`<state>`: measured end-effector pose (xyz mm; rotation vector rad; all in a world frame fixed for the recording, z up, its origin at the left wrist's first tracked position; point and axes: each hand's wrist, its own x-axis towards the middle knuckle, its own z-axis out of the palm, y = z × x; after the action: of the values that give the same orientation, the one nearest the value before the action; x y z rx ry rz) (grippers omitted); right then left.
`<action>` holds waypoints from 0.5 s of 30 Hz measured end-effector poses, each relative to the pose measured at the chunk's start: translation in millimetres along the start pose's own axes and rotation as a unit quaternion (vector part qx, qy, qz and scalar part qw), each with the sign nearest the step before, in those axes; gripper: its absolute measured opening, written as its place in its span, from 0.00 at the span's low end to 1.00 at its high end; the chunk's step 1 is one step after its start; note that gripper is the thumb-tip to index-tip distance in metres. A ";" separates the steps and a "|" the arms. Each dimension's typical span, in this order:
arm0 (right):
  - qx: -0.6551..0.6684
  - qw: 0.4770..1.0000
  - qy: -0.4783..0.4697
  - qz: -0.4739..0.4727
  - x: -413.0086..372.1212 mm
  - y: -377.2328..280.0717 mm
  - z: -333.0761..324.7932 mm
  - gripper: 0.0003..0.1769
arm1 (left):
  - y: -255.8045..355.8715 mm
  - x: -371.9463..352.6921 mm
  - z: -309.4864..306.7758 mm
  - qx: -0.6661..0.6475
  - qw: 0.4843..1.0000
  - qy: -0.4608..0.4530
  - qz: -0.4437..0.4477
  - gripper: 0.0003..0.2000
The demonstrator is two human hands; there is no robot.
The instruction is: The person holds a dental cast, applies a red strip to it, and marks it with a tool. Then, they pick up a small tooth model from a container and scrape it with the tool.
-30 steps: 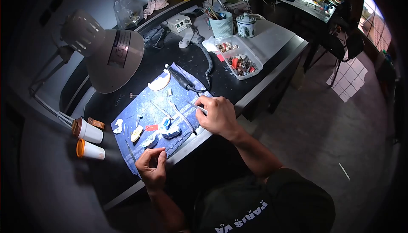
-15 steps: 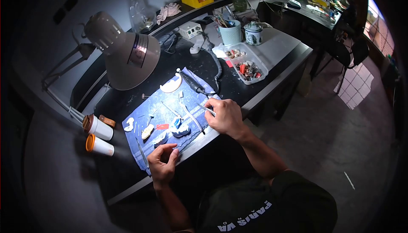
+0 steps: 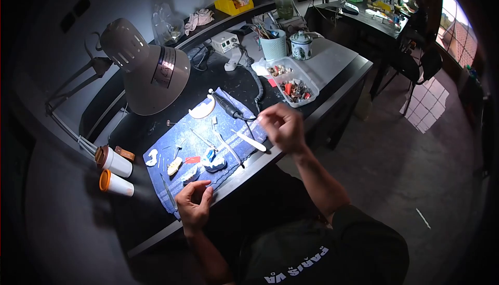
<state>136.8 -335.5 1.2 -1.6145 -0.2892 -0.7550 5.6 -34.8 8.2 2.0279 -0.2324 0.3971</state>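
My right hand (image 3: pixel 283 128) is raised above the front edge of the blue towel (image 3: pixel 179 138), slightly blurred, its fingers loosely curled with nothing seen in them. Just left of it on the towel lies a slim tool with a white handle (image 3: pixel 252 141). My left hand (image 3: pixel 194 205) hovers at the towel's near edge, thumb and index finger apart in a C shape, holding nothing. Close above it are a dental model with blue material (image 3: pixel 213 161), a red piece (image 3: pixel 192 160) and a yellowish piece (image 3: pixel 174 166). Tweezers (image 3: pixel 168 191) lie to its left.
A desk lamp (image 3: pixel 156 77) leans over the towel from the left. A black handpiece (image 3: pixel 227 105) with a coiled cord rests at the towel's top. Two cups (image 3: pixel 117 162) (image 3: pixel 119 185) stand left. A plastic tray (image 3: pixel 314 91) of small parts sits right, near a pen cup (image 3: pixel 274 47).
My right hand has let go of the white-handled tool, leaving it on the towel, and has lifted up and to the right. My left hand keeps nearly the same pose.
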 end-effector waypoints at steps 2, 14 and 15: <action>-0.051 0.988 0.106 -0.101 30.3 7.2 -25.4 0.02 | -0.4 -0.3 0.3 -0.012 1.000 0.000 -0.016 0.06; -0.150 0.989 -0.011 -0.010 92.3 83.2 -110.2 0.10 | 4.8 -0.2 3.2 0.003 1.000 0.014 -0.002 0.05; -0.172 0.983 -0.015 -0.053 92.7 88.1 -110.2 0.10 | 1.5 -0.5 3.7 -0.003 1.000 0.018 0.000 0.05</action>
<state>224.4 -479.5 -9.1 -1.9497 -0.2782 -0.9005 5.3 -38.7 7.7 2.0129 -0.2118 0.4321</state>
